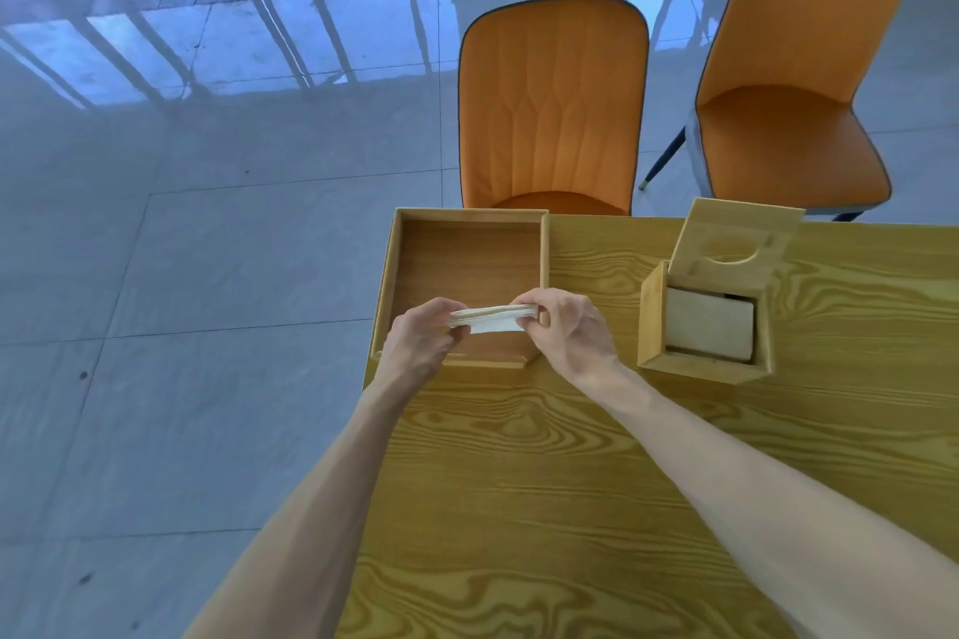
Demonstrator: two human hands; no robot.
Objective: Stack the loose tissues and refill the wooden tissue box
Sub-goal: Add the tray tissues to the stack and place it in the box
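Note:
A thin stack of white tissues (493, 318) is held level between both hands, above the near part of a shallow wooden tray (386, 275). My left hand (423, 340) pinches the stack's left end and my right hand (568, 330) pinches its right end. The tray's floor shows bare wood. To the right stands the wooden tissue box (654, 322), its lid (737, 244) with a round hole tipped up and back. Inside the box lies a pale tissue stack (708, 322).
The wooden table (545, 483) has its left edge just beside the tray, with grey tiled floor beyond. Two orange chairs (552, 104) (789, 68) stand past the table's far edge.

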